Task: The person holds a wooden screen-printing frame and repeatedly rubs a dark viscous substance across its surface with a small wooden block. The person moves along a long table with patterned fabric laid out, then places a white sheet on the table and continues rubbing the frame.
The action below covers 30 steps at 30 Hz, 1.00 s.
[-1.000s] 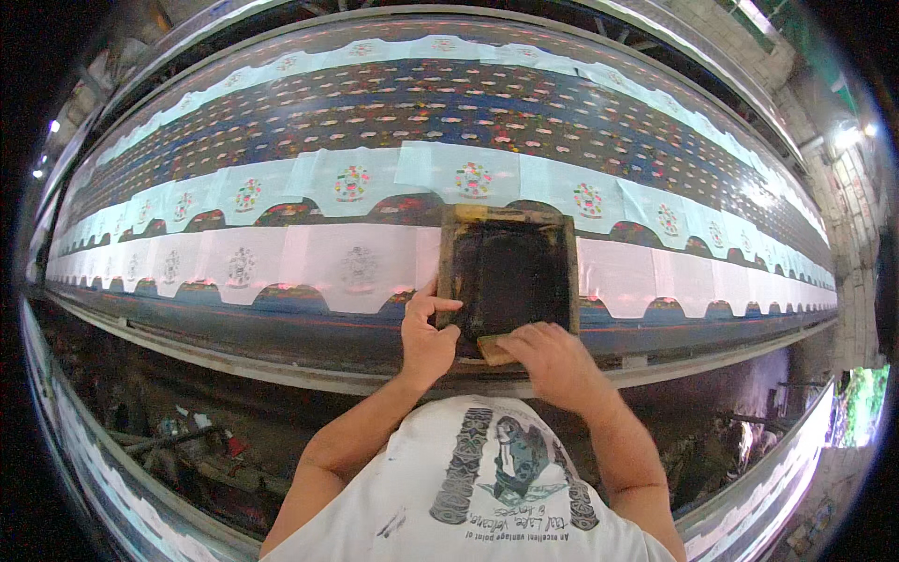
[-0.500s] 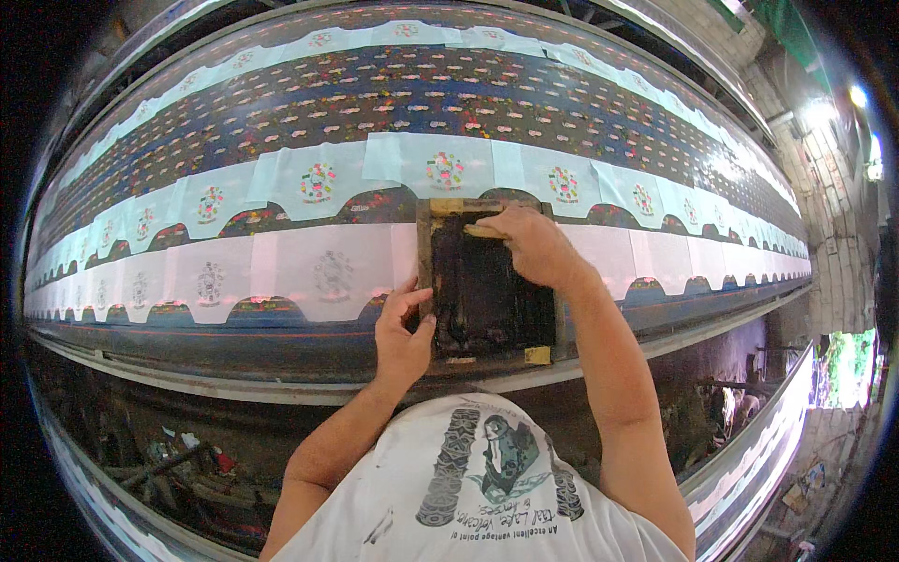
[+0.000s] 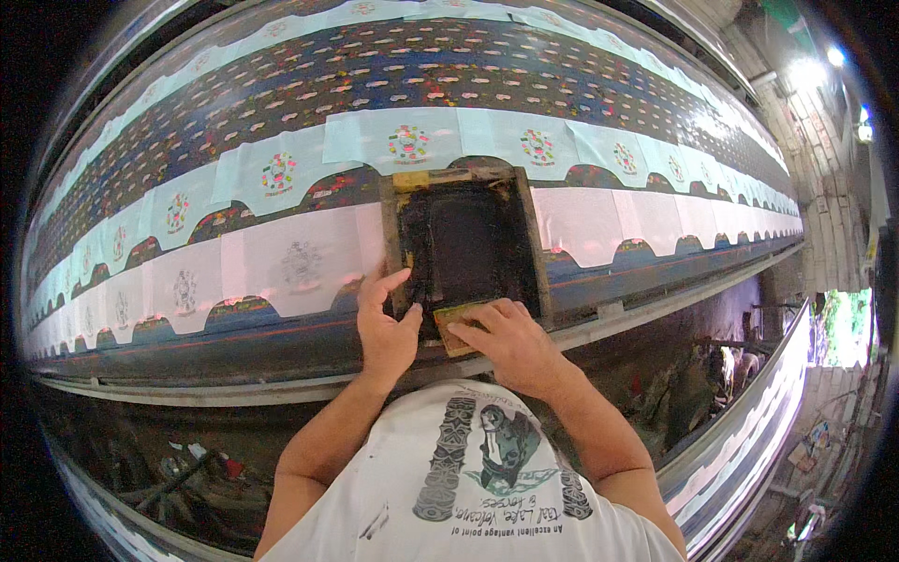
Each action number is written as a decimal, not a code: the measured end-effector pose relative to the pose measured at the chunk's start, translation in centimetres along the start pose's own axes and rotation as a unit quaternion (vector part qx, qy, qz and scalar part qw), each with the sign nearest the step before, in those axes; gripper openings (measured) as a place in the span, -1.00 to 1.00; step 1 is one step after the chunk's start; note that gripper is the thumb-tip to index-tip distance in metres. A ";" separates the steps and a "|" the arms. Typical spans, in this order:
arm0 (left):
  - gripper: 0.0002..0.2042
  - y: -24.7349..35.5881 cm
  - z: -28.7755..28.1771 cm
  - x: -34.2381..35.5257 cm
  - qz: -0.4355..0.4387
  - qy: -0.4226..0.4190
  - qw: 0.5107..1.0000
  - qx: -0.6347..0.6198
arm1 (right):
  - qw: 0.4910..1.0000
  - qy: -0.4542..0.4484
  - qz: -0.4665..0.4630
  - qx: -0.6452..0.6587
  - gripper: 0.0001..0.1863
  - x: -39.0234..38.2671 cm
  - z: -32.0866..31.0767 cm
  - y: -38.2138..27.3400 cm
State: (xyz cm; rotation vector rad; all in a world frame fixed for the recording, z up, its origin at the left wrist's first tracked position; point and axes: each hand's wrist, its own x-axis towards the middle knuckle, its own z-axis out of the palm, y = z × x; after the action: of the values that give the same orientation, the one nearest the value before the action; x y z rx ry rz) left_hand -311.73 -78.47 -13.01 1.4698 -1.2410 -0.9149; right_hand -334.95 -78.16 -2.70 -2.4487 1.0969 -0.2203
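A screen printing frame with a dark mesh and wooden edges lies over the row of pale pink fabric pieces. My left hand grips the lower left edge of the frame, thumb and forefinger reaching over its rail. In my right hand is a squeegee with a yellowish wooden handle, pressed at the near end of the mesh. My fingers wrap over its top, and its blade is hidden. Left of the frame, a pink piece carries a faint grey printed design.
Beyond the pink row lie light blue fabric pieces with multicoloured prints. The long printing table has a metal rail along its near edge. Another table with fabric stands at the lower right, and a block wall rises at the right.
My right hand has drawn the squeegee from the far end of the frame to its near end. My left hand stays on the frame's left edge. The whole view has shifted slightly.
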 end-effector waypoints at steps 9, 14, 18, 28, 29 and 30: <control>-0.57 2.2 2.7 -0.3 0.037 0.042 0.996 -0.063 | 0.935 0.268 0.176 0.149 -0.58 -7.8 1.2 6.2; -0.59 3.8 10.3 -0.5 0.079 0.048 0.995 -0.048 | 0.877 0.319 0.202 0.299 -0.61 -13.1 -0.6 12.2; -0.59 5.2 17.6 -0.6 0.063 0.054 0.994 -0.074 | 0.876 0.325 0.205 0.292 -0.59 -17.3 -2.7 17.7; -0.60 5.8 27.4 -1.8 0.056 0.029 0.996 -0.061 | 0.944 0.283 0.141 0.090 -0.58 -23.8 -6.7 25.1; -0.60 6.0 27.5 -1.8 0.058 0.027 0.996 -0.070 | 0.957 0.267 0.109 0.020 -0.54 -23.5 -6.9 25.1; -0.61 6.3 27.6 -1.8 0.053 0.031 0.996 -0.061 | 0.966 0.245 0.078 0.018 -0.53 -23.1 -7.4 24.8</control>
State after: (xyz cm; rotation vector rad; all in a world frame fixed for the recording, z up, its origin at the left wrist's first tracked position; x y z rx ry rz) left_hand -339.79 -82.33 -13.82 1.3146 -1.1848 -0.8536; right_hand -369.41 -77.99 -6.69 -2.3179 1.4607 -0.8199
